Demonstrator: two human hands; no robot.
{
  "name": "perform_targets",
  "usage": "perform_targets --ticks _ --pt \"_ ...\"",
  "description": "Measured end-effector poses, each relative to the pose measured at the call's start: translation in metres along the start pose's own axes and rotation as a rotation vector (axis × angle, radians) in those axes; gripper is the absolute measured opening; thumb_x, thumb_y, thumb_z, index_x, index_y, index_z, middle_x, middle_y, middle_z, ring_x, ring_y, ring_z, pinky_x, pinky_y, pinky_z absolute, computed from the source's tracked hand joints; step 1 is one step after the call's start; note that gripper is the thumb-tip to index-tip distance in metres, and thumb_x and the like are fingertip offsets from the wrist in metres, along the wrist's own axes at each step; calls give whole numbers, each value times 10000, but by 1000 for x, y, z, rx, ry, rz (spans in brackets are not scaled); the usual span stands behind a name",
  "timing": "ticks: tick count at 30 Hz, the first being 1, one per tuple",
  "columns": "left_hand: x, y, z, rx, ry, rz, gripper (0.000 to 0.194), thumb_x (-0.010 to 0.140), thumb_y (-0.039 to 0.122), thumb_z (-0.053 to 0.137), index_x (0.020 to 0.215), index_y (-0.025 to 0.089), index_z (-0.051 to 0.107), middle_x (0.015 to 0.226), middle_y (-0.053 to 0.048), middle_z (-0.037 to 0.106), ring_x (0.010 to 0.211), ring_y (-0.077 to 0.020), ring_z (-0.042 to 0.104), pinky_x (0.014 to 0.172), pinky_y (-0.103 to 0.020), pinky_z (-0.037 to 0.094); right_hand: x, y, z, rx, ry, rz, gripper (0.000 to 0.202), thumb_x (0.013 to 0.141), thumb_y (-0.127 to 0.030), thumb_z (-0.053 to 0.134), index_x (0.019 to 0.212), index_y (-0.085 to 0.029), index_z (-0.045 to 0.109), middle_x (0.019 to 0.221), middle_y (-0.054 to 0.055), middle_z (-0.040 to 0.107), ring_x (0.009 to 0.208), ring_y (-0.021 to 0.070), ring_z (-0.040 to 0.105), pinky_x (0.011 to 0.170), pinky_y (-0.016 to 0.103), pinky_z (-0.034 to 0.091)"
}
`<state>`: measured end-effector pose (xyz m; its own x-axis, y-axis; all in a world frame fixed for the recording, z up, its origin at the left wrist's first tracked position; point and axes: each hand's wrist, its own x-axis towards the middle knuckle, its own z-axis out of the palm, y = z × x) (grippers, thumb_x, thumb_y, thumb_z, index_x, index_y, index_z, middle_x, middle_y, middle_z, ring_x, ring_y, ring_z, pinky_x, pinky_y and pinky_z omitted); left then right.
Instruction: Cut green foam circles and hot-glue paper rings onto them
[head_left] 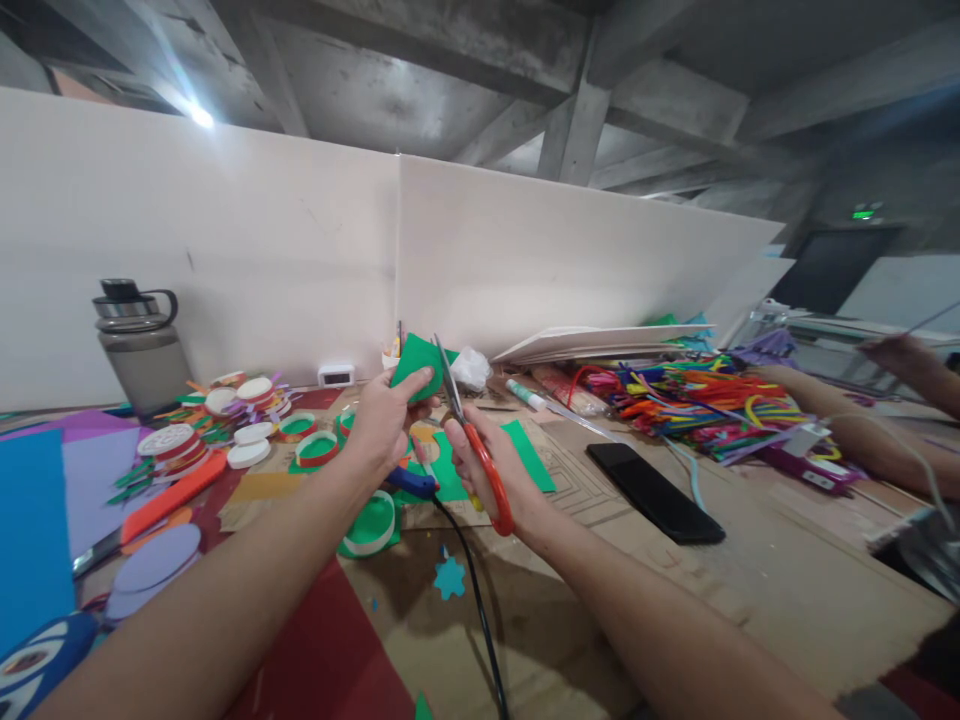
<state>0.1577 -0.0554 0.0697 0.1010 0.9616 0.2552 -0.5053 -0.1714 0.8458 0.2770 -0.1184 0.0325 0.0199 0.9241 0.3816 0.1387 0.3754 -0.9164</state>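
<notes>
My left hand [394, 415] pinches a piece of green craft sheet [416, 362] between thumb and fingers, raised above the table. A pair of red-handled scissors [491, 475] is in my right hand [499, 445], its fingers wrapped round the handles. The blades point up and lie against the right edge of the green piece; whether they are parted is hard to tell. Beneath my hands lie more green sheet [531, 455] and a blue-handled tool with a black cord [411, 483]. Green discs with white rims [373, 522] sit just left of it.
A grey water bottle [142, 350], ribbon spools [174, 450] and an orange box cutter [176, 495] stand or lie at left. To the right are a black phone [652, 492] and a heap of coloured pipe cleaners [697, 405]. Another person's arm [862, 420] reaches in at far right.
</notes>
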Motion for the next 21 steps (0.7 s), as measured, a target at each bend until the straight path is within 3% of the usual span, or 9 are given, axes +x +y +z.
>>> perform_targets --ticks 8,21 --pt "-5 4 4 6 -67 -60 215 628 212 767 718 135 588 605 17 588 483 -78 539 480 -196 442 2 4 -2 22 -52 13 355 852 -535 523 1004 -215 528 582 -71 398 462 82 367 424 200 344" --pt "-6 6 7 -9 -66 -55 245 584 215 790 705 128 596 606 14 596 479 -71 529 476 -188 434 0 3 -2 11 -13 4 312 836 -529 543 883 -221 518 578 -53 421 483 99 394 435 206 347"
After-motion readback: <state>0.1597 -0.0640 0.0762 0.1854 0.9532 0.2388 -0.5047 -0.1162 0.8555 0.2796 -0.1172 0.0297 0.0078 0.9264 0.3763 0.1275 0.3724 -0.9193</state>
